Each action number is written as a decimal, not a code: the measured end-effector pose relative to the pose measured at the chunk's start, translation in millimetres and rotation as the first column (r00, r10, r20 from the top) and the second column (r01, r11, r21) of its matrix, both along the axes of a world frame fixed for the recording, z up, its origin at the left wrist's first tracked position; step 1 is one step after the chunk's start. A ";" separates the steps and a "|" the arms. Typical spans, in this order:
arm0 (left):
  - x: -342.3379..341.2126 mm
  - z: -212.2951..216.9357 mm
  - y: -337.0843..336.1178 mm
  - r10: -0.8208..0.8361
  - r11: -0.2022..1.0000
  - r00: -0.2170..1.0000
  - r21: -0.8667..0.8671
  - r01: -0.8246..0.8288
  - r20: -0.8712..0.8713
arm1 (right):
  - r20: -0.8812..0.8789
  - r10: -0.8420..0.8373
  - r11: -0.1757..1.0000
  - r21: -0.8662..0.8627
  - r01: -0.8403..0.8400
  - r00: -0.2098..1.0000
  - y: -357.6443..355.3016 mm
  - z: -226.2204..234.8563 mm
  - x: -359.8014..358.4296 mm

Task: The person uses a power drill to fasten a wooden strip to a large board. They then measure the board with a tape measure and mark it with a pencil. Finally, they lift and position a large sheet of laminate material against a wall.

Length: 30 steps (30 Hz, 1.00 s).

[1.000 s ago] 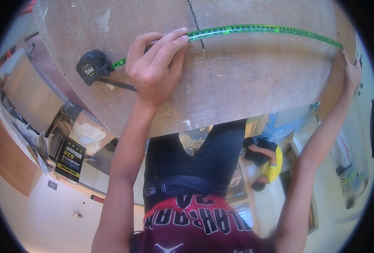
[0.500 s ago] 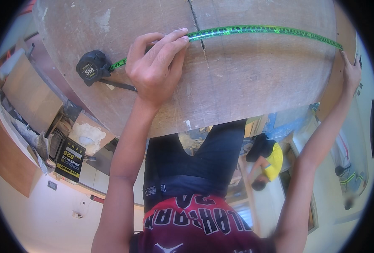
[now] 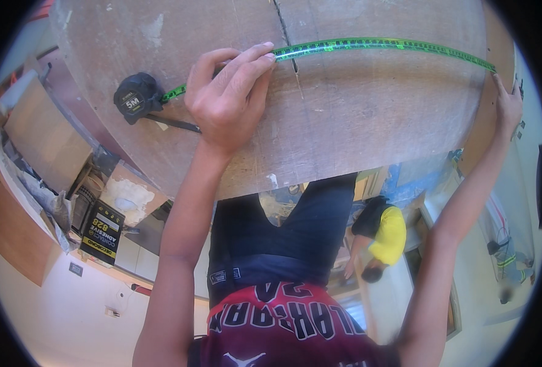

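Observation:
A green tape measure blade [image 3: 368,44] stretches across a worn wooden board [image 3: 368,110], over a dark slit in it. My left hand [image 3: 228,101] is closed with its fingertips pinching the blade left of the slit. Left of that hand lies the black tape measure case [image 3: 137,98], with the blade running out from it. A thin black strip [image 3: 172,123] reaches from the case toward my left wrist. At the board's right edge my right hand [image 3: 509,101] holds the blade's end with its fingertips; part of its grip is hidden.
Below the board, a person in a yellow shirt [image 3: 390,235] bends over. Another person [image 3: 508,269] stands at the far right. A black and yellow can [image 3: 102,232] sits at the left, near a wooden panel [image 3: 51,137] and assorted clutter.
The tape measure case has shifted slightly right, and my left hand has moved very little with it. The person in yellow has changed posture, with an arm now lowered. My right hand stays put.

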<state>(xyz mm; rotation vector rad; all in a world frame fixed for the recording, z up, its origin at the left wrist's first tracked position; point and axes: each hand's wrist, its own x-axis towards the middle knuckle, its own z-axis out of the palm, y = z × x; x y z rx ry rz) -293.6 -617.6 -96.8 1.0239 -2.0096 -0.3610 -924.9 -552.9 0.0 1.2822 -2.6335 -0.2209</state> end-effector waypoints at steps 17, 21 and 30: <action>1.0 26.9 5.0 0.051 0.997 0.997 0.060 -0.055 0.064 | 0.066 -0.021 1.000 -0.018 0.022 0.998 -11.7 1.3 45.1; -1.8 26.7 3.1 0.040 0.998 0.998 0.051 -0.043 0.044 | 0.041 0.001 0.997 -0.076 0.002 0.999 -4.7 5.6 46.4; 1.3 29.5 5.0 0.033 0.996 0.997 0.077 -0.038 0.074 | 0.082 -0.075 0.997 0.027 0.073 0.994 -13.5 7.8 53.0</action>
